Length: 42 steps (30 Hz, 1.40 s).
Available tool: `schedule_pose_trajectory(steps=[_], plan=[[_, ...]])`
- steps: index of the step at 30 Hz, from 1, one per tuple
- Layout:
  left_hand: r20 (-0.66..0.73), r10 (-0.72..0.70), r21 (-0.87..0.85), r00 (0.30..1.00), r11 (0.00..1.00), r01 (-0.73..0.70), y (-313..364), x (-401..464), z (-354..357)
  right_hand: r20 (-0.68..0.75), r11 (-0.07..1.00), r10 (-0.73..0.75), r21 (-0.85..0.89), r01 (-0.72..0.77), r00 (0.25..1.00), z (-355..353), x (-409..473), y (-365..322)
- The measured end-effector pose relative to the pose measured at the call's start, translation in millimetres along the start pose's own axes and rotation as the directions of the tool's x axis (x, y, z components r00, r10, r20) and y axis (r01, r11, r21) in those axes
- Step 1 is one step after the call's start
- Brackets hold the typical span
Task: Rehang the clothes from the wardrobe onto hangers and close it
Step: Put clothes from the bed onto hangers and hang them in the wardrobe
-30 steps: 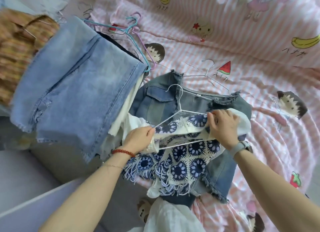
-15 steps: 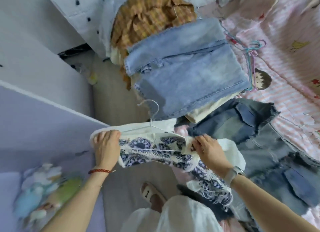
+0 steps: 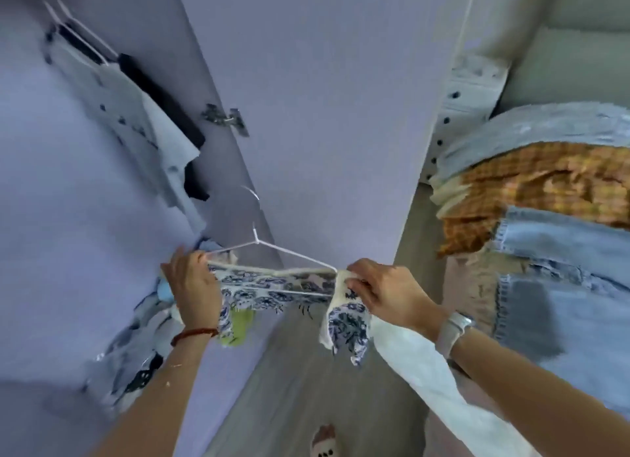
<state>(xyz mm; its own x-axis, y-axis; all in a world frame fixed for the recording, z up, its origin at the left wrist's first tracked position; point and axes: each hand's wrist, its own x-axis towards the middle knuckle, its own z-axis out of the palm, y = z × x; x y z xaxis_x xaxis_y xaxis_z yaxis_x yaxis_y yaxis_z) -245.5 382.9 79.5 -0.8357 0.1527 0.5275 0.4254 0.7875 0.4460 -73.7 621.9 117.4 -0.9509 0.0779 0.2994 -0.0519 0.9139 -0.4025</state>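
A white wire hanger [image 3: 289, 252] carries a blue-and-white patterned top [image 3: 269, 288], held in the air in front of the open wardrobe. My left hand [image 3: 194, 286] grips the hanger's left end and the cloth there. My right hand [image 3: 385, 291] pinches the right end, where a fold of the top [image 3: 344, 323] hangs down. The hook points up toward the lilac wardrobe door [image 3: 324, 98]. Inside the wardrobe at the left hang a pale printed garment [image 3: 112, 105] and a dark one [image 3: 160, 95].
At the right lies a pile of clothes: light denim [image 3: 562, 286], an orange checked garment [image 3: 538, 187] and a white dotted one [image 3: 467, 92]. A metal hinge [image 3: 225, 117] sits on the door edge. More garments [image 3: 136, 361] bulge out at the lower left. Grey floor [image 3: 289, 388] lies below.
I have turned from the bed to the wardrobe, carrying the hanger with the patterned top up and leftward. Both hands have stayed on its ends.
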Motion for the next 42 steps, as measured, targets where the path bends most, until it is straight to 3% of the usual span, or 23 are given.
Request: schedule_pose_trajectory(steps=[2,7,13,16,19,22,24,28,36,39,42], plan=[[-0.049,-0.047,0.005,0.998,0.999,0.047,-26.3,22.8,-19.5,0.002,0.998,-0.059,-0.016,0.059,0.998,9.3,40.7,-17.1],[-0.118,-0.192,0.022,0.974,0.980,0.195,-69.7,72.7,-67.5,-0.154,0.975,-0.220,-0.061,0.213,0.963,28.2,137.1,-68.1],[-0.280,-0.070,0.104,0.958,0.989,0.102,-62.9,128.1,-112.6,-0.152,0.980,-0.185,0.048,0.194,0.971,59.4,242.1,-127.9],[-0.357,0.112,0.256,0.927,0.967,-0.018,-44.0,161.8,-134.9,-0.229,0.968,-0.152,0.162,0.191,0.962,63.0,292.4,-155.2],[-0.450,0.288,0.410,0.845,0.908,-0.091,-27.1,196.9,-160.0,-0.276,0.955,-0.107,0.237,0.176,0.955,61.6,340.7,-172.9],[-0.517,0.378,0.535,0.768,0.843,-0.055,-15.4,229.7,-180.1,-0.321,0.930,-0.075,0.319,0.183,0.944,56.4,383.0,-184.8],[-0.522,0.369,0.601,0.769,0.799,0.024,-14.1,250.8,-188.5,-0.336,0.912,-0.051,0.368,0.181,0.940,53.5,408.5,-191.3],[-0.518,0.262,0.636,0.814,0.755,0.162,-26.0,277.3,-189.3,-0.269,0.876,0.026,0.471,0.108,0.963,53.7,452.1,-206.4],[-0.487,0.316,0.751,0.814,0.628,0.205,-51.3,286.3,-180.8,-0.069,0.853,0.142,0.514,-0.087,0.987,84.0,490.3,-200.3],[-0.488,0.315,0.749,0.814,0.631,0.205,-50.3,286.2,-179.6,-0.006,0.841,0.087,0.537,-0.070,0.996,85.6,490.2,-196.6],[-0.495,0.321,0.735,0.808,0.651,0.192,-47.0,284.8,-179.1,-0.021,0.894,-0.034,0.446,0.040,0.999,81.8,477.6,-189.2]])
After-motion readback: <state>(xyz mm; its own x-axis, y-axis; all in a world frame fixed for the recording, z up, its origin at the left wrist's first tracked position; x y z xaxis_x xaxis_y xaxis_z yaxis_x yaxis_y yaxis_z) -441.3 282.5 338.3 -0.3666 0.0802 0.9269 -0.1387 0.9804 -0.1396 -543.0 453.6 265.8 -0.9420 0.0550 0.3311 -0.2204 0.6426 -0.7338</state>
